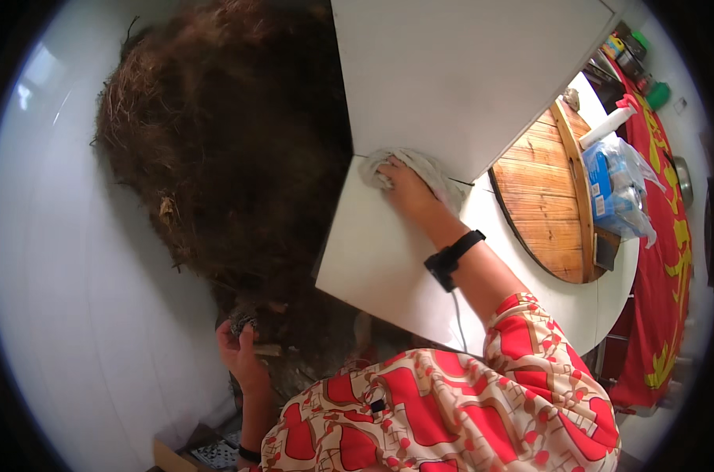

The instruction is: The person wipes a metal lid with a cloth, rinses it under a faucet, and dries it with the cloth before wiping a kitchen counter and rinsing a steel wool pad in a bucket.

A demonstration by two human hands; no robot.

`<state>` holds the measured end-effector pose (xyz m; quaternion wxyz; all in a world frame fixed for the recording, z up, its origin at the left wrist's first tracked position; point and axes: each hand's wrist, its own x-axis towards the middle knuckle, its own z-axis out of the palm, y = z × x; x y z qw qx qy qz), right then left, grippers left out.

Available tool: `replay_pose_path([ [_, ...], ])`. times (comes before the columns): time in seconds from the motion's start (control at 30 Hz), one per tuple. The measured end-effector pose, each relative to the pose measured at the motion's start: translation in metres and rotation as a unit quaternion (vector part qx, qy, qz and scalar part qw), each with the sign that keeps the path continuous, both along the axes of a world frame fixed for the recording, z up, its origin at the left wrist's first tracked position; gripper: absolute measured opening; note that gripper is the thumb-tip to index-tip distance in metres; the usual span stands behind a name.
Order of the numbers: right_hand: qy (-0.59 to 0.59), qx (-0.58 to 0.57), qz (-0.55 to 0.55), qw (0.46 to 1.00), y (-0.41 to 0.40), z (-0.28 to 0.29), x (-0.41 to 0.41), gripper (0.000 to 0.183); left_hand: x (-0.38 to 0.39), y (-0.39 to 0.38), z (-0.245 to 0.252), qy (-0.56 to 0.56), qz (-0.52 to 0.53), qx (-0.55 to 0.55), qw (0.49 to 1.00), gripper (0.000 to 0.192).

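My right hand (401, 180) presses a crumpled pale grey cloth (416, 162) against a white panel (386, 248), close to the seam with a larger white panel (463, 76) above. A black strap with a small device and a cable is on my right wrist. At the lower left, my left hand (239, 348) grips a metal mesh scourer (243, 321) between thumb and fingers, beside the bottom of a large dark brown heap of fibrous material (215, 147). A dark band circles my left wrist.
A round wooden board (540, 194) lies on a white surface (604, 301) at right, with a blue pack in clear plastic (607, 189) beside it. Beyond hangs a red and yellow cloth (658, 283). A white wall (67, 236) bounds the left; an open cardboard box (171, 457) stands below.
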<state>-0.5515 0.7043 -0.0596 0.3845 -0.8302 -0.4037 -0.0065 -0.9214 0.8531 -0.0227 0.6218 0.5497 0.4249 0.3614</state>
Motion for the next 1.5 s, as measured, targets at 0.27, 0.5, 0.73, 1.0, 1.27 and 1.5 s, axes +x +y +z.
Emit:
replay_pose_path([
  [0.27, -0.161, 0.059, -0.13, 0.977, -0.042, 0.067, 0.001, 0.032, 0.021, -0.009, 0.006, -0.012, -0.052, -0.006, 0.999, 0.03],
  [0.5, 0.001, -0.057, -0.109, 0.992, -0.087, 0.001, 0.002, 0.042, 0.032, -0.02, -0.005, 0.018, -0.087, -0.01, 0.996, 0.04],
  [0.73, -0.016, -0.114, -0.131, 0.985, -0.163, -0.015, -0.054, 0.052, 0.068, -0.049, 0.002, 0.027, -0.167, 0.028, 0.985, 0.036],
  [1.0, 0.171, -0.205, -0.355, 0.896, -0.334, -0.018, -0.15, 0.057, 0.118, -0.068, -0.003, -0.025, -0.276, 0.016, 0.961, 0.031],
  [1.27, -0.145, -0.243, -0.595, 0.753, -0.405, -0.052, -0.185, 0.043, 0.138, -0.12, -0.007, -0.003, -0.357, 0.044, 0.933, 0.029],
  [1.5, -0.043, -0.06, -0.3, 0.951, -0.343, -0.059, -0.202, 0.045, 0.15, -0.207, -0.026, -0.022, -0.434, 0.048, 0.899, 0.028],
])
